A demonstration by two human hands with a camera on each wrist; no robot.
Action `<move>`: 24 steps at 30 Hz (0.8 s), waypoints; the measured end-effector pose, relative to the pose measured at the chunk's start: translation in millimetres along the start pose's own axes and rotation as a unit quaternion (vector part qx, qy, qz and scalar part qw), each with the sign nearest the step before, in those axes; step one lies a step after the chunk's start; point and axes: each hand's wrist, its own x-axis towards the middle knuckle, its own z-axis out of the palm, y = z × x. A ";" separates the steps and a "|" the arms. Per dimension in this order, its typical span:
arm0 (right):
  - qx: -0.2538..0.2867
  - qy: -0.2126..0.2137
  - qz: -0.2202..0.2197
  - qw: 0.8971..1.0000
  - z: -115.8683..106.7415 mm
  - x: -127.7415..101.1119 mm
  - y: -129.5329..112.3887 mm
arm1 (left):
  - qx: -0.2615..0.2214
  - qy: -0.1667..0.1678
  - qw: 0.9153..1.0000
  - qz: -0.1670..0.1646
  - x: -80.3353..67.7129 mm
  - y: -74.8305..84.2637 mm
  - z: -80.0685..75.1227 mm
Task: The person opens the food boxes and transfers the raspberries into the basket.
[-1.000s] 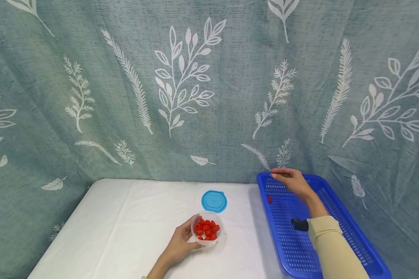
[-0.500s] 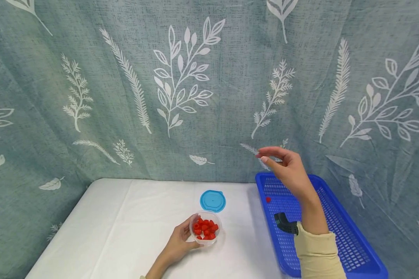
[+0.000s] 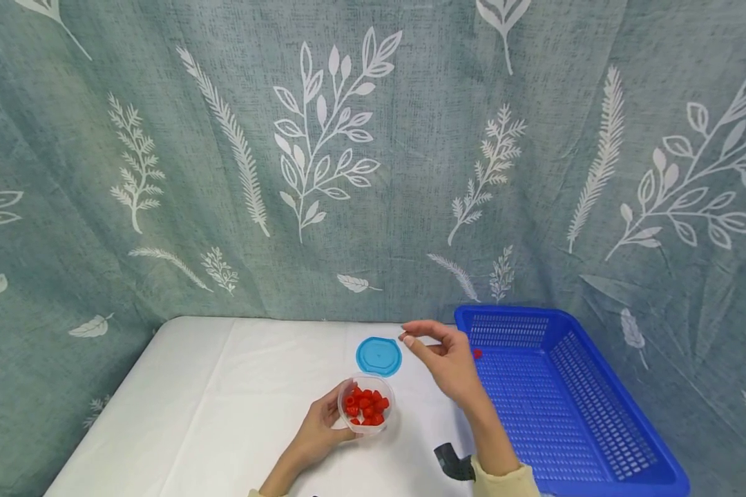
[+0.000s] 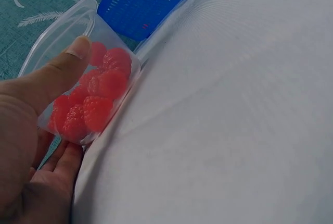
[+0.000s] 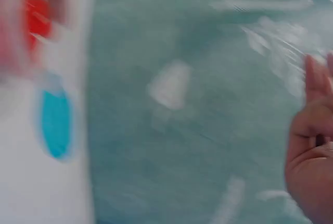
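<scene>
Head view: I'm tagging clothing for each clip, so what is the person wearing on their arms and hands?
Both hands, the left hand and the right hand, are bare, with no gloves, rings or bracelets showing. A pale beige long sleeve covers the right arm from the wrist down, and a small black camera mount sits at that wrist. Only a sliver of similar pale cuff shows on the left arm.

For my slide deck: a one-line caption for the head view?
Left hand holds a raspberry cup; right hand hovers between blue lid and blue basket.
</scene>
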 end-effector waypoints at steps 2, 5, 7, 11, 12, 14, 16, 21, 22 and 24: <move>0.016 0.006 0.010 1.000 16.1 -8.2 17.0 | 0.001 0.000 1.000 0.005 -1.2 0.7 0.4; 0.030 0.002 0.036 0.999 36.1 -19.5 43.7 | 0.004 -0.001 1.000 0.015 -2.2 1.1 0.4; 0.036 -0.007 0.060 0.998 45.1 -25.5 60.0 | 0.007 -0.001 1.000 0.020 -2.2 1.3 0.4; 0.022 -0.025 0.093 0.995 56.3 -34.7 85.9 | 0.011 -0.001 1.000 0.026 -2.0 0.9 0.4; 0.014 -0.030 0.096 0.995 57.8 -36.1 90.8 | 0.010 0.000 1.000 0.026 -2.1 1.2 0.4; -0.010 -0.038 0.089 0.995 60.0 -38.0 99.1 | 0.004 -0.002 1.000 0.027 -1.9 1.2 0.3; -0.041 -0.045 0.075 0.995 61.0 -38.7 105.7 | 0.000 -0.004 1.000 0.025 -1.5 1.1 0.1; -0.138 -0.064 0.030 0.988 61.0 -37.2 111.2 | -0.012 -0.007 1.000 0.016 -0.8 1.1 -0.3; -0.157 -0.069 0.022 0.985 61.0 -36.5 111.3 | -0.013 -0.007 1.000 0.015 -0.7 0.9 -0.4; -0.194 -0.080 0.015 0.978 61.2 -35.0 110.1 | -0.014 -0.007 1.000 0.013 -0.8 1.1 -0.6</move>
